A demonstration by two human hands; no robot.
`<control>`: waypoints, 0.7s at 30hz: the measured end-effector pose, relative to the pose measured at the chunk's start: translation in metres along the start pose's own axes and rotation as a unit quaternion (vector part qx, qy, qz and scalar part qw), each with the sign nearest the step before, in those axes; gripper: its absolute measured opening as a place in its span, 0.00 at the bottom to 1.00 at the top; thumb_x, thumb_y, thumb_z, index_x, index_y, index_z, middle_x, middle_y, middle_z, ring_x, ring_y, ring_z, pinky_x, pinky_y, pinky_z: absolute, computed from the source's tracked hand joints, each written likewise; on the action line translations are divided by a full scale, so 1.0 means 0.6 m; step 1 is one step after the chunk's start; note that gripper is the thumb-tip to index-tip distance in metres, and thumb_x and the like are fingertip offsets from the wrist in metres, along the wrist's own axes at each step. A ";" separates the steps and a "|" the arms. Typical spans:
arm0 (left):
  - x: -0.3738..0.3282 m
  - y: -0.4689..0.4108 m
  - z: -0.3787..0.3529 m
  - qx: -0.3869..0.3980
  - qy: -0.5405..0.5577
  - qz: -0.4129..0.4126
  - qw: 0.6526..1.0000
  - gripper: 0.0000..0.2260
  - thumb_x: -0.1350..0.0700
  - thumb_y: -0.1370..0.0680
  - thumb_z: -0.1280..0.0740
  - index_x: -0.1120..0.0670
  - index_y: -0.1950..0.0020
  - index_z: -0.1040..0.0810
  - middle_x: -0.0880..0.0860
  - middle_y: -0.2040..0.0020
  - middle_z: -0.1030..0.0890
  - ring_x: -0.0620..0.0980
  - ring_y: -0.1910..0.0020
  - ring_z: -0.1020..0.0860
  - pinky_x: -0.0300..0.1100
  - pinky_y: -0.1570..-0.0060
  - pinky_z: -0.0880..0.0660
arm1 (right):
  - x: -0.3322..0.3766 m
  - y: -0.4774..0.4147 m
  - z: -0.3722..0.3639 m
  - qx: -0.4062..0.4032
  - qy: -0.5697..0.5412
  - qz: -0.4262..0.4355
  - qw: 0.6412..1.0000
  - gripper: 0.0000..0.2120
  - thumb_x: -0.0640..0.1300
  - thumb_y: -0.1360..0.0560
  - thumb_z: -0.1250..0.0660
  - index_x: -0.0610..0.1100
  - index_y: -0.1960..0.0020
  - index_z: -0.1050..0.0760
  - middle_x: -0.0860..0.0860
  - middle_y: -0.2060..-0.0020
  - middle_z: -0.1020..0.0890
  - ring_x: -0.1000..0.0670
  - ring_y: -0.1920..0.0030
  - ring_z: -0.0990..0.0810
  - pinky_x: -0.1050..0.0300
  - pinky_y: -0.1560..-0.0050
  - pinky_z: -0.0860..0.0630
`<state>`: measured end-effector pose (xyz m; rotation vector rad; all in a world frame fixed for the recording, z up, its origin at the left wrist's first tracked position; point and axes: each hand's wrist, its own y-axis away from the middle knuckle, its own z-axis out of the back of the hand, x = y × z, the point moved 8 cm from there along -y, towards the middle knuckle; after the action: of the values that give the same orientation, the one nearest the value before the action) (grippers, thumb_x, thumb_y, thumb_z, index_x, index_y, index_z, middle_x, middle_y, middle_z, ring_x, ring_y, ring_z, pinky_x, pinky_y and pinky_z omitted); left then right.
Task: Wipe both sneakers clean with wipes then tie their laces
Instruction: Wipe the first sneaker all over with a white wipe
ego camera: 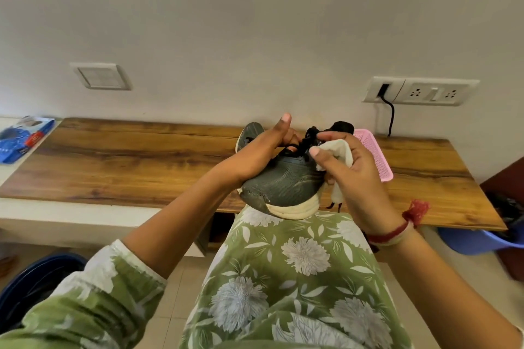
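— At frame centre, how is the sneaker (286,181) aimed?
— Toe lower left, heel upper right; clasped by the left hand (261,153), a wipe (340,150) pinched in the right hand (358,181).
— Edges?
— Bench (141,156) edge overlapped; pink basket (375,159) just behind.

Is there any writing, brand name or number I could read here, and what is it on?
On the blue packet at far left: a red label and pale print, too blurred to read.
On the grey sneaker: no brand or lettering shows.
On the socket plate and switch plate: no readable marks.
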<state>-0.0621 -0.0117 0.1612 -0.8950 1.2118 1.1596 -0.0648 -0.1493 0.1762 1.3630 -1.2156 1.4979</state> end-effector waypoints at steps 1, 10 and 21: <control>0.000 0.002 -0.002 0.004 0.005 -0.002 1.000 0.38 0.33 0.22 0.53 0.67 0.48 0.26 0.48 0.61 0.24 0.45 0.57 0.26 0.35 0.52 0.30 | -0.004 -0.010 0.008 0.001 0.008 -0.019 1.000 0.13 0.40 0.28 0.29 0.41 0.45 0.24 0.50 0.60 0.22 0.61 0.65 0.24 0.68 0.67 0.29; -0.017 0.013 0.000 0.013 -0.026 -0.048 0.998 0.26 0.23 0.31 0.46 0.42 0.64 0.22 0.53 0.53 0.26 0.50 0.48 0.28 0.54 0.35 0.35 | -0.005 -0.101 0.045 0.263 0.328 -0.085 0.903 0.25 0.59 0.36 0.24 0.39 0.52 0.23 0.40 0.60 0.20 0.43 0.59 0.21 0.51 0.61 0.22; -0.021 0.017 0.015 -0.019 -0.114 -0.062 0.991 0.20 0.36 0.25 0.48 0.47 0.64 0.25 0.51 0.49 0.28 0.45 0.41 0.28 0.37 0.39 0.35 | 0.018 -0.107 0.023 0.271 0.271 -0.039 0.923 0.10 0.46 0.42 0.23 0.46 0.62 0.20 0.52 0.63 0.25 0.54 0.61 0.22 0.60 0.57 0.26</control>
<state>-0.0694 -0.0029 0.1760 -0.8293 0.9391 1.1542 -0.0016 -0.1467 0.1965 1.1758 -0.4036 2.0643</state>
